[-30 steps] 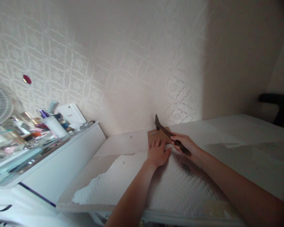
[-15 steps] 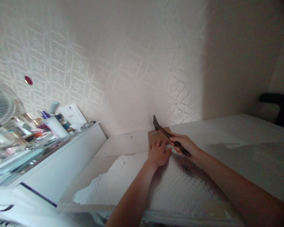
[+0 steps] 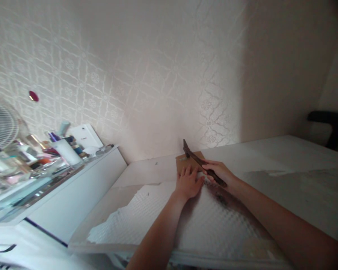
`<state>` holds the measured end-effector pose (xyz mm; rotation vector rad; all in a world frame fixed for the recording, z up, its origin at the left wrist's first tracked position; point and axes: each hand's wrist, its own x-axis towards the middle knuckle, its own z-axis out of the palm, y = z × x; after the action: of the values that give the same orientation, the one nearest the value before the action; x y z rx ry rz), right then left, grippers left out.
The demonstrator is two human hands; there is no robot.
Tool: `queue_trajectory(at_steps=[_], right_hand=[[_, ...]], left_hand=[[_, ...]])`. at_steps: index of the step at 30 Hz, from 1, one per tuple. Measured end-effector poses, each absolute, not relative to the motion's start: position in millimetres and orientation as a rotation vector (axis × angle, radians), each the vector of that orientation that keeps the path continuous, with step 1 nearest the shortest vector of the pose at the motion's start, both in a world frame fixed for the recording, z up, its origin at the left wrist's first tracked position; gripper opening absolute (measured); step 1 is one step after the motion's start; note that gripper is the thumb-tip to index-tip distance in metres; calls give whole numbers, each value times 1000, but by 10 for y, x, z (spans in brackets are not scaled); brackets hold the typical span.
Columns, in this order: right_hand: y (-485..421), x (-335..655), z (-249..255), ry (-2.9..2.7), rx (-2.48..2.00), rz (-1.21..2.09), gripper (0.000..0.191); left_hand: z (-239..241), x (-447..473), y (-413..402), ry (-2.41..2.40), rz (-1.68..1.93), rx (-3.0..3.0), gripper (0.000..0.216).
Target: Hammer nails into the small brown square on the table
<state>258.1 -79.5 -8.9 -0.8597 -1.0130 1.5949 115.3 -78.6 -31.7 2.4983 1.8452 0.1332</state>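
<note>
My right hand is wrapped around the handle of a dark, worn hammer. The hammer's head is low over a brown board, close to some small shiny pieces that are too small to name. My left hand lies flat with fingers spread, its fingertips on the board's near edge. A quilted white sheet, torn along its left side, is spread under my hands and forearms. Dark stains show on it below my right hand.
A white table runs up to the patterned wall. At left, a white cabinet carries bottles, a white box and a fan. A black armrest stands at the right.
The hammer's head has dropped slightly toward the board. My left hand stays in place on the board.
</note>
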Motion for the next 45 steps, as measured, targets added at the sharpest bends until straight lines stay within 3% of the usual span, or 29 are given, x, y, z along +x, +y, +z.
queue_trajectory(at_steps=[45], right_hand=[[-806, 2639, -51, -1025, -770, 1633, 45]], left_hand=[[-305, 1160, -794, 1861, 130, 2502, 62]])
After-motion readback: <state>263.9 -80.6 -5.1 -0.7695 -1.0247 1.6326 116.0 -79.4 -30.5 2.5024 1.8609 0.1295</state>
